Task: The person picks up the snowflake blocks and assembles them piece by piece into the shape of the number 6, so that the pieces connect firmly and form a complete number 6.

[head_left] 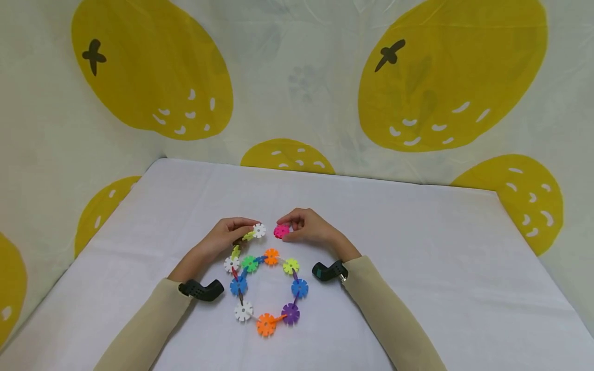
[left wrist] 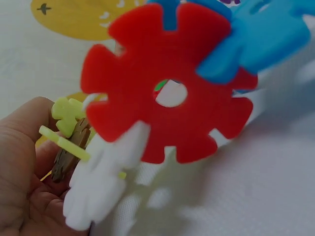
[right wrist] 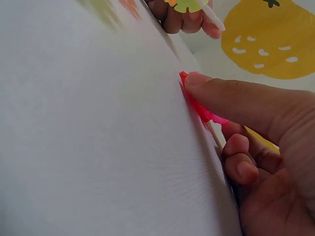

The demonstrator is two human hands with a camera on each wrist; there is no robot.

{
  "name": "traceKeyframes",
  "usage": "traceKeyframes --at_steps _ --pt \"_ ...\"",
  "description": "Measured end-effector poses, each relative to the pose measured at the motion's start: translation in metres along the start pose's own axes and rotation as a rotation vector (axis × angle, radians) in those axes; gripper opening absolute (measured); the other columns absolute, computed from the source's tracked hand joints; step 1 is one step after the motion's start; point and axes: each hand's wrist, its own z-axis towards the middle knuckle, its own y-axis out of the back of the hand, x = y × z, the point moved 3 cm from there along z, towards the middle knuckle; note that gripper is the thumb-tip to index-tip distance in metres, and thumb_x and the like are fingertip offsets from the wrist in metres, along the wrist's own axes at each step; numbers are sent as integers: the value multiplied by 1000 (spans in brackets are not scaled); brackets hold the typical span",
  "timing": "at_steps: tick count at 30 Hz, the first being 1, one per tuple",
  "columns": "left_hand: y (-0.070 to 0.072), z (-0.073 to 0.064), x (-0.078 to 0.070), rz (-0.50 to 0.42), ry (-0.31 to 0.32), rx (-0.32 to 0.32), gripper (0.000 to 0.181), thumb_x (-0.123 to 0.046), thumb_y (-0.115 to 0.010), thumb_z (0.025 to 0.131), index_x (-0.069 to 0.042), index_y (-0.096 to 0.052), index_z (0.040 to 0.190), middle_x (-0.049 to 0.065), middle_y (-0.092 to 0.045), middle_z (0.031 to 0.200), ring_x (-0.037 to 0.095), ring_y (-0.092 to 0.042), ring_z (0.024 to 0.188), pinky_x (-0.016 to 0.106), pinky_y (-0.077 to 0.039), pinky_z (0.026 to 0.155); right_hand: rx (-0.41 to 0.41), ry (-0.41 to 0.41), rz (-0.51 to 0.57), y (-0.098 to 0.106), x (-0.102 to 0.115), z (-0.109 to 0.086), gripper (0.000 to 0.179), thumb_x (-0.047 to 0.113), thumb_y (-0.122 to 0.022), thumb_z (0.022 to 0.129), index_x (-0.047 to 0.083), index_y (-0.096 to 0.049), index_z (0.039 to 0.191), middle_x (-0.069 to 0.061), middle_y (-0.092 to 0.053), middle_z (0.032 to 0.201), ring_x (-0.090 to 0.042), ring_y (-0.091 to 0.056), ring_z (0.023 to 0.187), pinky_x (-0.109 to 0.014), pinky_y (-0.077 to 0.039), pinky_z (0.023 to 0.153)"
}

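In the head view my left hand [head_left: 218, 241] pinches a yellow-green snowflake disc [head_left: 248, 235] near the end of a chain of linked discs. A white snowflake disc [head_left: 259, 230] forms that end, just past the fingertips. A brown disc [left wrist: 71, 150] lies by the left fingers in the left wrist view, with a white one and a large red disc [left wrist: 133, 64] closer to the camera. My right hand [head_left: 313, 228] pinches a pink snowflake disc [head_left: 281, 231] between thumb and fingers, a short gap right of the white disc. A red edge [right wrist: 197, 109] shows against the pink one in the right wrist view.
The rest of the chain curves into a ring on the white-covered table [head_left: 417, 247], with an orange disc [head_left: 266, 325] nearest me and a purple disc [head_left: 290, 313] beside it. Behind the table hangs a backdrop [head_left: 297, 93] with yellow fruit prints. Both wrists wear black cameras.
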Motion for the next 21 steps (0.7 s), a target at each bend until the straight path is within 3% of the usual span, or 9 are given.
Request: traceKeyframes --at_steps 12,17,21 --pt "-1 -1 0 27 -2 -45 32 -22 -60 98 -1 -65 122 9 -67 115 19 -56 89 21 -50 75 -111 19 13 0 -3 1 20 13 -72 89 9 -73 108 -1 -68 93 -18 -57 80 -23 -49 68" --pt "-1 0 1 39 -2 -58 32 -23 -60 97 -2 -66 121 10 -67 114 21 -57 90 22 -50 77 -79 55 119 -5 1 2 17 11 -74 87 5 -71 102 -6 -70 91 -20 -61 76 -26 -52 65" --pt "-1 1 1 41 -7 -67 32 -23 -61 97 -2 -67 120 9 -68 112 21 -57 89 22 -50 77 -30 74 171 -10 5 2 14 8 -74 86 2 -69 98 -7 -69 92 -19 -64 79 -27 -55 69"
